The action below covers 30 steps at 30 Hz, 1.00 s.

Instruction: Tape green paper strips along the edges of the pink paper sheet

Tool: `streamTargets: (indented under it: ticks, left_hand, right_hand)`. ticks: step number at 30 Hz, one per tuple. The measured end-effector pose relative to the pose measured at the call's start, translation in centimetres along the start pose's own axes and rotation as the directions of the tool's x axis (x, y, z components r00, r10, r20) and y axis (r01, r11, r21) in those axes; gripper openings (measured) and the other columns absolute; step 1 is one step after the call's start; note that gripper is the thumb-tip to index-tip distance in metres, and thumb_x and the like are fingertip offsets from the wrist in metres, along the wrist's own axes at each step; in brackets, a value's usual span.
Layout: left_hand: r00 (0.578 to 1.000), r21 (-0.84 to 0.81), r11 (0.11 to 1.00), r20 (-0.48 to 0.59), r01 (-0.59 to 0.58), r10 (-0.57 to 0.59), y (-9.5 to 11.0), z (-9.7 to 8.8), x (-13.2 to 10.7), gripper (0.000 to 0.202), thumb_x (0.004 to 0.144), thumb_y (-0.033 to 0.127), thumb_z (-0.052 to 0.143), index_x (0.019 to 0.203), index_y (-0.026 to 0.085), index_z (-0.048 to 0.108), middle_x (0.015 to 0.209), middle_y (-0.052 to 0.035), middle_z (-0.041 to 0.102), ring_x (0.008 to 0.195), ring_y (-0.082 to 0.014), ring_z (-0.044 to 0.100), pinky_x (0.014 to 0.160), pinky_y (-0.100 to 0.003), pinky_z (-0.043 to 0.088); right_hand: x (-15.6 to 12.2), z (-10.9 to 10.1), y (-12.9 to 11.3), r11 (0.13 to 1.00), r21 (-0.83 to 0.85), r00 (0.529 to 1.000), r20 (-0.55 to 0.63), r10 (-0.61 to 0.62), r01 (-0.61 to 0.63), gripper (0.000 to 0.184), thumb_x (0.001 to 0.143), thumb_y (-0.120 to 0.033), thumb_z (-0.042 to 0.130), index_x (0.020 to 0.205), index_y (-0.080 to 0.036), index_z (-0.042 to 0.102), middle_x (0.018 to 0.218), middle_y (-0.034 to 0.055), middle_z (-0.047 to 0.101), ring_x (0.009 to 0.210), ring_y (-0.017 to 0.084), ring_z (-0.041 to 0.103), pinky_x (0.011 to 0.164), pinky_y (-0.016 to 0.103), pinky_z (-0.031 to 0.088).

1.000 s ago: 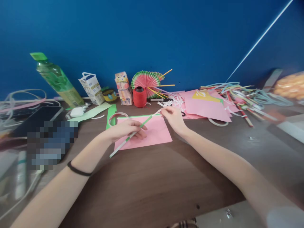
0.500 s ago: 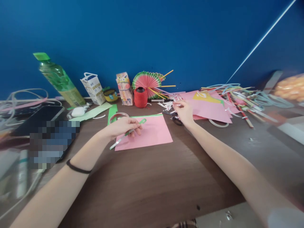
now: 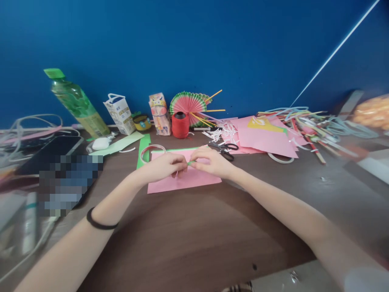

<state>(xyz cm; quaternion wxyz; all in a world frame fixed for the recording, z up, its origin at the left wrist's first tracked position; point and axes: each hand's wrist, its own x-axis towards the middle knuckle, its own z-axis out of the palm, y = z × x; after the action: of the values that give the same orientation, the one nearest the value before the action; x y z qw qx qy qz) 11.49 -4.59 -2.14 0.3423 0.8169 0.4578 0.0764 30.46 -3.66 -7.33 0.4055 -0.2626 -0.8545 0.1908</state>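
Over the pink sheet of paper [image 3: 197,183], both my hands meet at a narrow green paper strip [image 3: 191,163]. My left hand [image 3: 162,166] is closed on it, and the fingers of my right hand [image 3: 214,163] pinch its right end. Most of the strip is hidden by my fingers. Along the pink sheet's far edge runs a green band. A roll of tape [image 3: 142,154] stands just behind my left hand, partly over a green paper piece [image 3: 145,142]. Black-handled scissors [image 3: 227,155] lie beyond my right hand.
White scraps [image 3: 214,134] and more pink sheets [image 3: 261,142] lie at the back right, near a tangle of sticks and cords [image 3: 306,125]. A green bottle [image 3: 79,101], a carton [image 3: 120,114], red thread [image 3: 180,125] and a pleated fan [image 3: 188,103] line the wall.
My right hand has come from the white scraps leftward and nearer, to the green strip in my left hand. The scissors show more fully. The strip's long ends no longer show.
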Motion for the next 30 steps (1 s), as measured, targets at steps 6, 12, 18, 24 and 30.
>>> streamTargets:
  ticks: [6,12,18,24,30]
  left_hand:
    - [1.000,-0.016,0.999,-0.012,-0.029,0.028,-0.4,-0.3,0.0,0.021,0.080,0.034,0.040,0.082,0.017,0.052,0.072,-0.0003,0.060,0.065,-0.0105,0.054,0.058,-0.021,0.040]
    - [0.998,0.136,0.991,-0.063,-0.007,0.015,0.0,-0.5,-0.4,0.017,0.077,0.026,0.038,0.077,0.017,0.053,0.073,-0.0002,0.062,0.070,-0.0127,0.057,0.062,-0.023,0.040]
    - [0.993,0.198,0.979,-0.096,-0.053,0.073,0.4,0.0,-0.5,0.016,0.075,0.025,0.040,0.076,0.019,0.055,0.075,0.0018,0.062,0.073,-0.0129,0.056,0.063,-0.023,0.039]
    - [0.946,0.334,0.936,-0.253,-0.113,0.204,0.2,0.5,-0.3,0.015,0.078,0.029,0.043,0.085,0.019,0.052,0.088,-0.0005,0.060,0.081,-0.0149,0.055,0.069,-0.026,0.040]
    - [0.906,0.518,0.822,-0.188,-0.236,0.379,0.3,0.5,-0.1,0.013,0.079,0.026,0.044,0.078,0.018,0.054,0.101,-0.0036,0.057,0.099,-0.0194,0.050,0.086,-0.035,0.038]
  right_hand:
    - [-0.2,0.3,-0.3,0.990,0.099,0.994,0.047,0.094,-0.099,0.011,0.079,-0.019,0.055,0.070,-0.015,0.060,0.074,0.0013,0.060,0.072,0.014,0.055,0.072,0.027,0.041]
    - [-0.2,0.0,0.1,0.975,0.158,0.985,0.095,0.143,-0.157,0.008,0.079,-0.020,0.054,0.077,-0.015,0.061,0.081,0.0012,0.061,0.079,0.015,0.055,0.075,0.027,0.040]
    - [-0.2,0.4,-0.6,0.970,0.190,0.986,0.102,0.132,-0.149,0.012,0.080,-0.019,0.053,0.073,-0.015,0.062,0.073,0.0002,0.062,0.073,0.013,0.056,0.073,0.025,0.041]
    - [-0.2,0.5,-1.2,0.960,0.221,0.985,0.057,0.165,-0.173,0.013,0.078,-0.013,0.053,0.069,-0.014,0.062,0.069,-0.0004,0.061,0.070,0.013,0.056,0.072,0.024,0.041]
    - [-0.2,0.6,-1.1,0.966,0.222,0.992,0.023,0.128,-0.130,0.015,0.078,-0.010,0.051,0.067,-0.013,0.060,0.071,0.0008,0.062,0.072,0.013,0.056,0.073,0.024,0.040]
